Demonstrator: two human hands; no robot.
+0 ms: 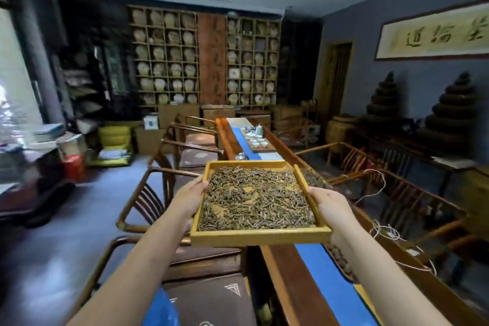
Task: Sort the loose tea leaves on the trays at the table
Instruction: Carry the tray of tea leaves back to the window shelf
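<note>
Both hands hold one wooden tray [260,237] in the air above the near end of the long counter [288,267]. The left hand [189,200] grips the tray's left wall, thumb along the top edge and fingers underneath. The right hand [332,205] grips the right wall in the same manner, thumb on the rim. Each grip is closed on the tray; neither is open.

The tray is rectangular, with low raised walls, and is held close to level. Loose tea leaves [255,200] cover most of its floor in a thin layer; small bare patches of wood show near the middle and at the lower left corner.

A second tray [313,177] with darker leaves lies on the counter just beyond the right wall of the held tray, mostly hidden by it. A blue runner [328,280] lies along the counter. Farther down the counter stands a tea set [258,137] with a pot and small white cups on a board.

Wooden chairs [148,193] stand along both sides of the counter. A shelf wall [166,55] of wrapped round cakes fills the far end of the room.
</note>
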